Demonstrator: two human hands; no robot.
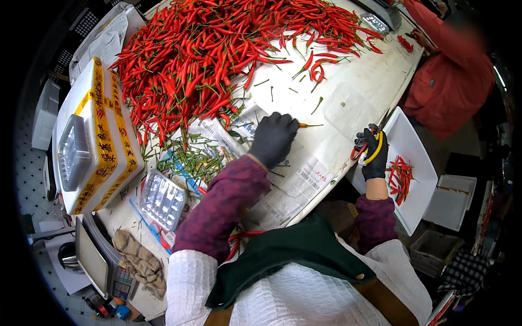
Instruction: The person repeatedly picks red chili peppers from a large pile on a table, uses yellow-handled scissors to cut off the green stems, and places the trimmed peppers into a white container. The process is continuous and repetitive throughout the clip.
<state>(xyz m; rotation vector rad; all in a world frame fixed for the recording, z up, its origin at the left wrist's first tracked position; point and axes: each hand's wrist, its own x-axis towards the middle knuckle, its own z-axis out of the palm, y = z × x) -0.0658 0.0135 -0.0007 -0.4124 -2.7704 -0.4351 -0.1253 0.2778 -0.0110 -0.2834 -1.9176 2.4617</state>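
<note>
My left hand (275,140), in a black glove, is curled low over the table. An orange-tipped chili pepper with a green stem (310,125) sticks out beside its fingers; whether they grip it is hidden. In my right hand (375,157), also gloved in black, is a cutting tool with yellow and red handles (380,146), its blades not clearly visible. That hand is over the near wall of a white foam box (422,163), which holds a small heap of red chili peppers (400,179). A large pile of stemmed red chili peppers (195,61) covers the table's far side.
Cut green stems (195,157) lie on newspaper (297,191). A clear plastic tray (163,199) stands left, near a taped foam box (98,138). A weighing scale (98,261) and a brown cloth (138,263) are at lower left. A person in red (452,81) works at right.
</note>
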